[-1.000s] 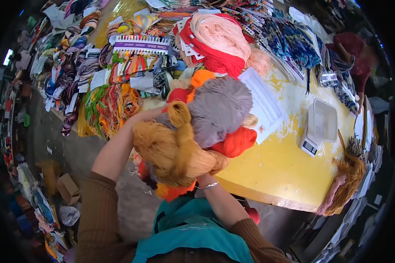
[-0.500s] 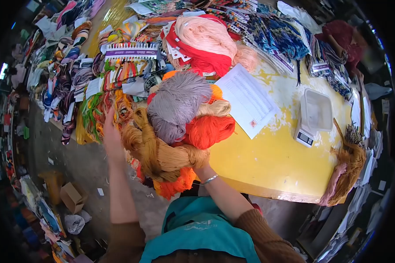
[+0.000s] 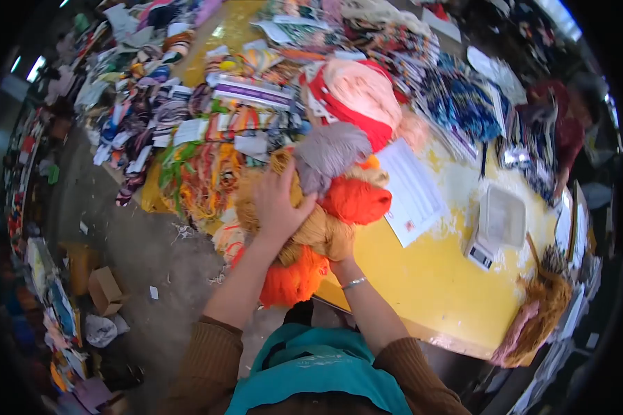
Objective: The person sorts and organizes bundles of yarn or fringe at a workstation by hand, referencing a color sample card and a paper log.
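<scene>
My left hand (image 3: 280, 204) lies with spread fingers on top of the golden-brown yarn (image 3: 325, 232). My right hand (image 3: 340, 265) is under the right end of that yarn, its fingers hidden beneath the strands. Above the brown bundle sits a grey yarn bundle (image 3: 332, 153), with a red-orange skein (image 3: 357, 200) to its lower right. Bright orange yarn (image 3: 294, 278) hangs below, between my forearms. A printed sheet (image 3: 412, 194) lies on the yellow table right of the skeins.
On the yellow table (image 3: 422, 283) are a scale (image 3: 479, 254) with a clear plastic tub (image 3: 503, 216), a pink and red bundle (image 3: 363, 97), and many thread cards. Brown yarn (image 3: 543, 311) hangs at the right corner. A co-worker (image 3: 567, 124) is at the upper right.
My left hand has moved right from beside the pile onto the brown yarn. The camera view has shifted and tilted, so the table and its things appear displaced.
</scene>
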`<state>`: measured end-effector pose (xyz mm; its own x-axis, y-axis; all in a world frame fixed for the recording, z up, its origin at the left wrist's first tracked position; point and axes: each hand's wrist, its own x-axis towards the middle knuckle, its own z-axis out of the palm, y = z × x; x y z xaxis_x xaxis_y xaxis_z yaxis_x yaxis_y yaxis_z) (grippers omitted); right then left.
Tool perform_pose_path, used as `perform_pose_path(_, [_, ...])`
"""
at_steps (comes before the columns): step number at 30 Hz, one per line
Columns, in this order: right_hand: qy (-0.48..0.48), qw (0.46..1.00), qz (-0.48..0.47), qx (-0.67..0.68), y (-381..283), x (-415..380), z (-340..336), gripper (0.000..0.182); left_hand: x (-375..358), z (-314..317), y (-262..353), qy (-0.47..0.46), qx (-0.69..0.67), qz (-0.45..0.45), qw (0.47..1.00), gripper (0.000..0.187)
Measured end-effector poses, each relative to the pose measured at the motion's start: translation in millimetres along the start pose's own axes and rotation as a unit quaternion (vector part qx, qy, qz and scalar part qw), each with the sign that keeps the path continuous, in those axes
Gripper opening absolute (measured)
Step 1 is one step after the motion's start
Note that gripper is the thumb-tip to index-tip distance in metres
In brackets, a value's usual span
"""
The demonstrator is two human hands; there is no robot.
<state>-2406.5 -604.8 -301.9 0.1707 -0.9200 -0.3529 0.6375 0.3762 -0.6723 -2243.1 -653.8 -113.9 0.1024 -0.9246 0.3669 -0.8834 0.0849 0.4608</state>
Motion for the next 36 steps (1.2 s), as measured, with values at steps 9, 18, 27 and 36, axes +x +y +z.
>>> perform_pose_path(9, [0.204,0.968,0.133,-0.061,-104,-112,50,0.067,-24,-43,-3,-0.037,-0.053,-0.024,0.998,0.088])
perform_pose_path(18, [0.084,0.938,0.312,-0.123,-30,-209,-39,0.028,-126,-88,9,0.037,-0.133,-0.050,0.989,0.061])
perform_pose_path(27, [-0.234,0.731,0.364,-0.527,57,-211,-22,0.029,-355,-204,-79,-0.439,-0.087,-0.136,0.884,0.042])
perform_pose_path(36, [-0.377,0.580,0.250,-0.677,208,-156,181,0.034,-499,-302,-239,-0.254,-0.116,-0.406,0.870,0.051])
